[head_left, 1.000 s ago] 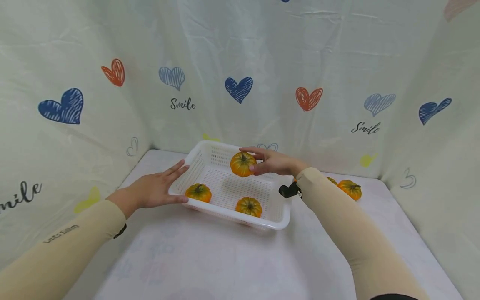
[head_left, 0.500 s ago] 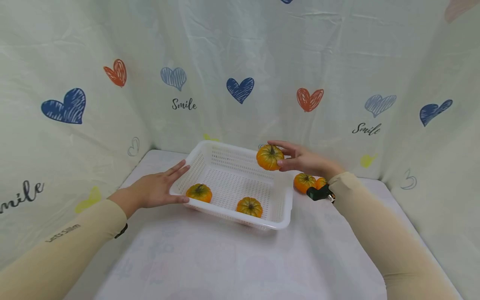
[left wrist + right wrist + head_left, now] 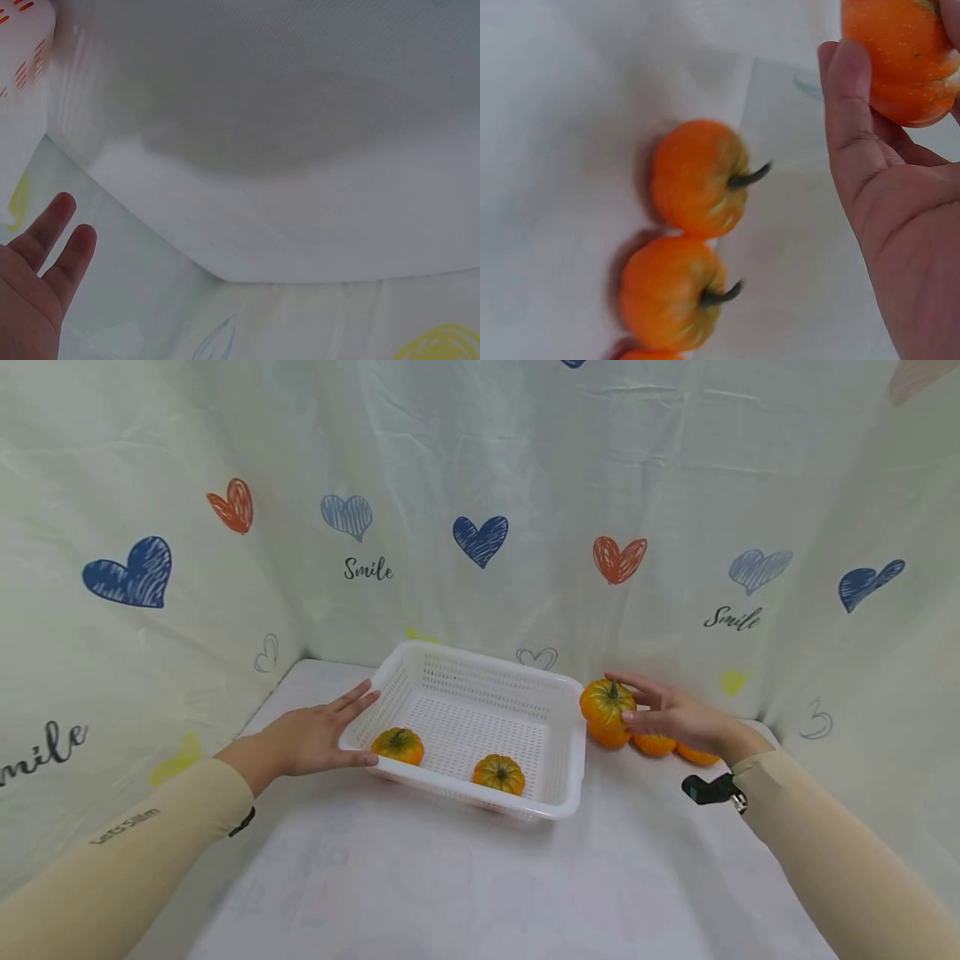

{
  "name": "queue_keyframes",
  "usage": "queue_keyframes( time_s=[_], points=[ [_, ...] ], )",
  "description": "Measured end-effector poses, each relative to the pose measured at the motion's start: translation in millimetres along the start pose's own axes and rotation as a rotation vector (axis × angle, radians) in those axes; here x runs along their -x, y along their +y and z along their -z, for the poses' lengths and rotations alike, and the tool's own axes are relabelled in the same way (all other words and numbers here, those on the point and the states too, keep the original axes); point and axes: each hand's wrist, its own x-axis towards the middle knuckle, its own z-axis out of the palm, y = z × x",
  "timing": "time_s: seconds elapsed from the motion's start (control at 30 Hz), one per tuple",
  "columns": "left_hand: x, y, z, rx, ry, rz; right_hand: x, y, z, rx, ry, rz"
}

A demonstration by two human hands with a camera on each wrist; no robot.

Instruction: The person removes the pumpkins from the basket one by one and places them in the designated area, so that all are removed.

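Observation:
My right hand [image 3: 671, 714] holds a small orange pumpkin [image 3: 606, 700] with a dark stem, fingers on its far side and thumb on its near side. In the head view it overlaps a row of similar pumpkins on the table, right of the basket. The right wrist view shows the held pumpkin [image 3: 904, 64] above and apart from two whole pumpkins [image 3: 694, 180] and part of a third. My left hand [image 3: 303, 742] rests at the left corner of the white basket [image 3: 480, 797], fingers straight along the rim. Inside the basket sit two pumpkins, one front left [image 3: 398, 746], one front middle [image 3: 499, 774].
A white-covered table [image 3: 450, 877] bears everything. Pale curtains [image 3: 540, 460] printed with hearts and "Smile" hang close behind the table and at both sides. The basket stands slightly askew near the back edge.
My right hand has carried the pumpkin from over the basket rightward and down to the row of pumpkins at the right. The left hand and the basket have stayed in place.

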Motion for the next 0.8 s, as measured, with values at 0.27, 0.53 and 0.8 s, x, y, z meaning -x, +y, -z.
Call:
queue_keyframes(
  time_s=[0.27, 0.53, 0.8],
  points=[
    [-0.1, 1.3, 1.2, -0.021, -0.009, 0.005, 23.7, 49.4, -7.4, -0.057, -0.011, -0.101],
    [0.7, 1.0, 1.5, -0.023, -0.012, 0.005, 27.5, 85.4, -23.3, 0.006, 0.009, -0.187],
    [0.6, 2.3, 3.1, -0.018, -0.008, -0.007, 23.0, 93.4, -31.0, 0.138, 0.044, -0.185]
  ],
)
